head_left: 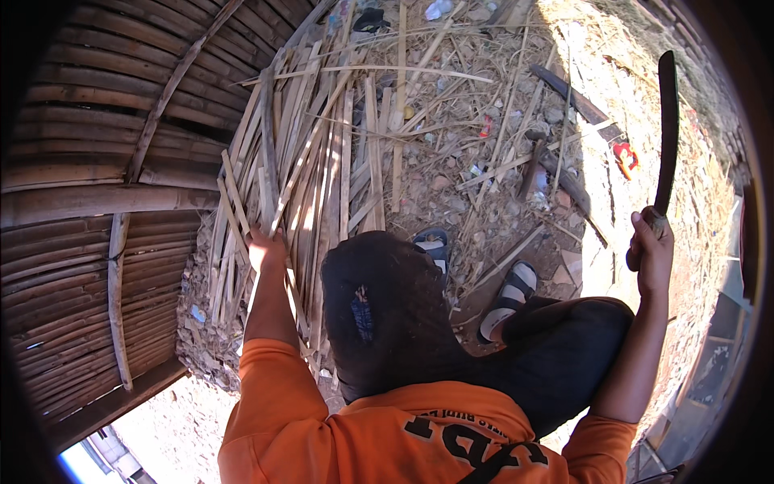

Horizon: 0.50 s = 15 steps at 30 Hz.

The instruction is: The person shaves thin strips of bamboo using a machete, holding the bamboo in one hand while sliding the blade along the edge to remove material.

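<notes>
My right hand (651,252), raised at the right, is wrapped round the wooden handle of a machete (668,133). Its long dark blade points up and away from me. On the left, my left hand (268,248) is closed on thin bamboo strips (229,198) at the near end of a heap. Part of that grip is hidden by the hand itself. Many long split bamboo slats (326,161) lie under and beyond it, mostly running away from me.
A bamboo-slat wall (72,266) with poles rises close on the left. Dark wooden pieces (576,101) lie on the littered ground ahead, near a red object (625,159). My bent knees and sandalled feet (516,290) are between my arms.
</notes>
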Available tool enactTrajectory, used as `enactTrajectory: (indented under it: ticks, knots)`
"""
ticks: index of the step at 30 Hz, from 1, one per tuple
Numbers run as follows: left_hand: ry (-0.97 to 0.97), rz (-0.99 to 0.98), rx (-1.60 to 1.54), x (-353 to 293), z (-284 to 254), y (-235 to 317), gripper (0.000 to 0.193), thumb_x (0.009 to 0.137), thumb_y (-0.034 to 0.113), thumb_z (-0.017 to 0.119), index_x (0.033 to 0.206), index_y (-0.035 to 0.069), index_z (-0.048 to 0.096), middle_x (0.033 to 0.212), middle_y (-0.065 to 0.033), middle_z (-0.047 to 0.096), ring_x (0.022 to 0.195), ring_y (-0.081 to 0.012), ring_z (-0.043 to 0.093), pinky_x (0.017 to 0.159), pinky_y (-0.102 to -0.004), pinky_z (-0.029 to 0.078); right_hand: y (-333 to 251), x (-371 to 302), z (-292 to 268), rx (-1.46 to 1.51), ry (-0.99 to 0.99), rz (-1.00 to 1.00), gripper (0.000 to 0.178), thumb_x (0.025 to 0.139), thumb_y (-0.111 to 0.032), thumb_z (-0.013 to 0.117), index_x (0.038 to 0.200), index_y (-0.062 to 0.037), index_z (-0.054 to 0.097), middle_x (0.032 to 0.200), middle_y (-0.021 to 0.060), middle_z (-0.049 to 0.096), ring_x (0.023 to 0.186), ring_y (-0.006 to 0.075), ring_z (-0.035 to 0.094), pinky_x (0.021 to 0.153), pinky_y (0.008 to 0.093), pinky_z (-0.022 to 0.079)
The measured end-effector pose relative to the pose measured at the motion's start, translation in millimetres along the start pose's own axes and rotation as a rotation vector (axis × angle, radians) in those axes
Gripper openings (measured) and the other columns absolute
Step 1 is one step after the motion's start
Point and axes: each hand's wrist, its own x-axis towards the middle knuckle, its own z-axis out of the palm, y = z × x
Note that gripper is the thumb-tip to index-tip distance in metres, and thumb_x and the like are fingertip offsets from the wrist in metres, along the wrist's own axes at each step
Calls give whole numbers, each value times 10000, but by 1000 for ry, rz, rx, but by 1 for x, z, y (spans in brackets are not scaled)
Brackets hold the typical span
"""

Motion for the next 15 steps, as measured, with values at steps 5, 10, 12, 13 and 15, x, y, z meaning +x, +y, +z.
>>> enactTrajectory:
  ticks: [5,10,12,13,15]
  knots:
    - [-23,441,205,-59,29,28,928,813,574,740,1542,161,340,1625,-241,90,1522,-472,39,1156,-702,198,-5,-2,6,-12,7,26,225,929,-266,729,947,-119,559,573,-70,400,397,39,315,371,233,230]
    - [19,463,365,-65,74,18,885,841,563,703,1552,189,330,1633,-236,45,1528,-478,-9,1169,-714,104,-10,-5,15,-17,-6,9,207,932,-246,725,943,-128,555,578,-73,395,397,37,301,373,234,219]
    - [-50,446,369,-59,53,33,824,859,442,688,1555,207,314,1640,-230,55,1533,-465,-24,1148,-748,84,-7,-7,14,-32,5,8,201,930,-236,726,942,-131,555,583,-71,399,397,36,298,374,233,218]
    - [-68,429,372,-57,44,37,817,857,407,683,1555,210,309,1643,-225,57,1533,-465,-22,1146,-751,94,-7,-8,12,-40,5,4,198,929,-231,728,942,-132,557,586,-70,402,397,36,298,374,233,218]
    - [-91,432,391,-54,28,42,792,858,347,671,1553,216,312,1649,-216,49,1534,-465,-17,1142,-753,111,-6,-8,13,-46,3,-2,198,923,-224,733,939,-128,560,595,-69,405,406,34,301,379,233,225]
